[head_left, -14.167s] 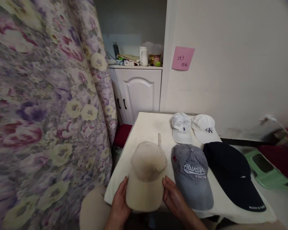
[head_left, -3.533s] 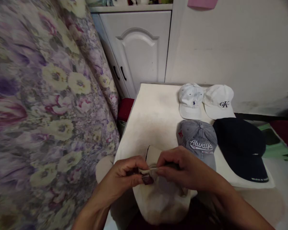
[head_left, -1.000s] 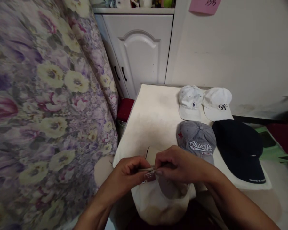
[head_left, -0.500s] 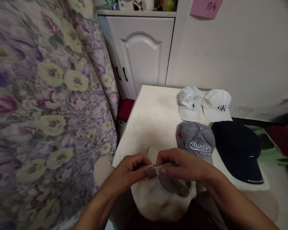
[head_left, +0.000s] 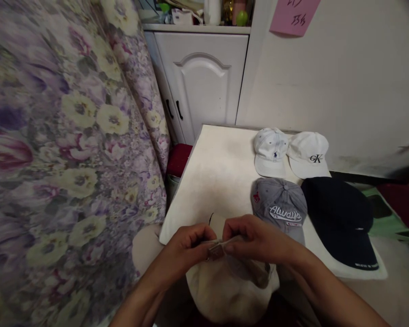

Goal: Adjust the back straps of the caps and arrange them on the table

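Note:
A cream baseball cap (head_left: pixel 230 290) is tipped toward me at the front edge of the table, its inside partly showing. My left hand (head_left: pixel 192 245) pinches one side of the strap and buckle (head_left: pixel 215 249) at the cap's back opening. The fingers of my right hand (head_left: pixel 250 236) pinch the strap just to the right of the buckle. Beyond my right hand lies a grey cap (head_left: pixel 279 206) with "Always" lettering. A navy cap (head_left: pixel 339 218) is to the right of it.
A white cap with a small blue logo (head_left: pixel 270 152) and a white CK cap (head_left: pixel 309 154) sit at the back right of the white table (head_left: pixel 211 172). A floral curtain (head_left: pixel 82 181) hangs on the left. A white cabinet (head_left: pixel 202 81) stands behind.
The view has tilted up slightly, so the table and caps appear a little lower. Both hands keep their pinch on the strap, with only small finger shifts.

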Motion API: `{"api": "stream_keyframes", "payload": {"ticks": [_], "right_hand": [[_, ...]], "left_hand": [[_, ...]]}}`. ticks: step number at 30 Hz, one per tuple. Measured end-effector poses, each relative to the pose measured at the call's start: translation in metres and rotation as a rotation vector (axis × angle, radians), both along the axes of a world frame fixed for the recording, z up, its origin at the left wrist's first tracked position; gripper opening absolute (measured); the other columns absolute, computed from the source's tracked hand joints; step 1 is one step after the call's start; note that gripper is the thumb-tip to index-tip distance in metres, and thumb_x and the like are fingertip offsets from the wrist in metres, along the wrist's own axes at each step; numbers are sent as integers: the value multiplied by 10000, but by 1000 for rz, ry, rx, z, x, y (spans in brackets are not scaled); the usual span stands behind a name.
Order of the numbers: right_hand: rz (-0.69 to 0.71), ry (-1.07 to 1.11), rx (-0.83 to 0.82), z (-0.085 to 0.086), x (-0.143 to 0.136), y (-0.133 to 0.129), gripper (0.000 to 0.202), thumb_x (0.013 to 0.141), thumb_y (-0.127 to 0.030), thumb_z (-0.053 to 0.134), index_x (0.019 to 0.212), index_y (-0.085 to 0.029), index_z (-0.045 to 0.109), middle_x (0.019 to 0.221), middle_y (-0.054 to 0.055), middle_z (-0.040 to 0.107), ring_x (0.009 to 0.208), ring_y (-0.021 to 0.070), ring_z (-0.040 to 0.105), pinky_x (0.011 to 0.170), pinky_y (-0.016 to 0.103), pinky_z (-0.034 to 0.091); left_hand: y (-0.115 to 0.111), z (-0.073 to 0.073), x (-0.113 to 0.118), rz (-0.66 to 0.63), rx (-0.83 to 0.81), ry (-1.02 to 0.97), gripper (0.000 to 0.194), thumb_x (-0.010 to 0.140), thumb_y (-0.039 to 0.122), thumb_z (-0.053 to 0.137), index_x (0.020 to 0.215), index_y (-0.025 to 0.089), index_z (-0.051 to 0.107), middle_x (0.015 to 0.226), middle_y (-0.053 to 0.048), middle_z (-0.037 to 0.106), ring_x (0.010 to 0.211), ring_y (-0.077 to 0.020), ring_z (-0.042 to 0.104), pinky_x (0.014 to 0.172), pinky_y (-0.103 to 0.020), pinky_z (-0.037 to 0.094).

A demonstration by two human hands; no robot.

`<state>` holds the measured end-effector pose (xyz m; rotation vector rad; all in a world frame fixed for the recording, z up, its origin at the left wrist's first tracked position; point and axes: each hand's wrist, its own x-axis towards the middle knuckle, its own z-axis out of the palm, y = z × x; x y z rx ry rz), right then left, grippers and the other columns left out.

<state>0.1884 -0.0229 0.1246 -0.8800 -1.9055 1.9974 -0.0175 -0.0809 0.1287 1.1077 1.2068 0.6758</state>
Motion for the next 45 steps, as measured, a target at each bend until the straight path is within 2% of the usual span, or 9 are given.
{"api": "stream_keyframes", "payload": {"ticks": [12, 16, 22, 30, 34, 40, 45], "right_hand": [[-40, 41, -35, 4, -29, -2, 152, 820, -275, 709, 806, -158, 614, 650, -51, 552, 565, 78, 439, 519, 195, 341], [-83, 61, -79, 0, -45, -5, 180, 797, -296, 730, 792, -161, 612, 619, -54, 559, 543, 76, 439, 500, 191, 322], [-182, 75, -104, -5, -69, -9, 124, 783, -247, 694, 765, -166, 601, 570, -62, 540, 509, 72, 424, 478, 187, 304], [-192, 119, -171, -8, -88, -15, 198, 770, -307, 731, 766, -160, 598, 576, -59, 535, 498, 68, 409, 467, 190, 294], [-241, 127, -163, -11, -92, -18, 197, 809, -324, 710, 782, -162, 602, 594, -46, 568, 493, 70, 433, 471, 195, 319], [-152, 115, -159, -9, -87, -16, 124, 791, -246, 679, 821, -156, 600, 659, -30, 604, 529, 69, 475, 474, 171, 337], [-146, 131, -205, -12, -83, -16, 147, 817, -274, 668, 806, -174, 561, 637, -45, 583, 476, 62, 441, 427, 166, 323]], "left_hand": [[-4, -3, -30, 44, -3, -29, 228, 806, 355, 694, 704, 166, 618, 607, 38, 488, 566, -98, 371, 499, -216, 260], [-6, -3, -40, 63, 15, -15, 230, 805, 362, 689, 702, 169, 621, 607, 34, 496, 564, -103, 380, 495, -222, 259], [-6, -6, -60, 95, 61, 20, 223, 804, 354, 693, 703, 174, 611, 610, 45, 481, 555, -98, 351, 509, -220, 269], [-10, -13, -78, 80, 50, -20, 208, 812, 332, 692, 725, 176, 586, 641, 53, 472, 579, -102, 345, 536, -224, 275], [-11, -13, -82, 81, 34, -7, 174, 807, 297, 690, 733, 175, 591, 642, 54, 475, 584, -102, 352, 531, -222, 263], [-12, -13, -81, 81, 11, -31, 173, 814, 302, 676, 736, 173, 591, 626, 56, 468, 561, -92, 339, 514, -215, 252], [-11, -16, -79, 87, 0, -42, 200, 796, 340, 688, 732, 170, 604, 621, 49, 476, 550, -93, 340, 502, -215, 249]]}}
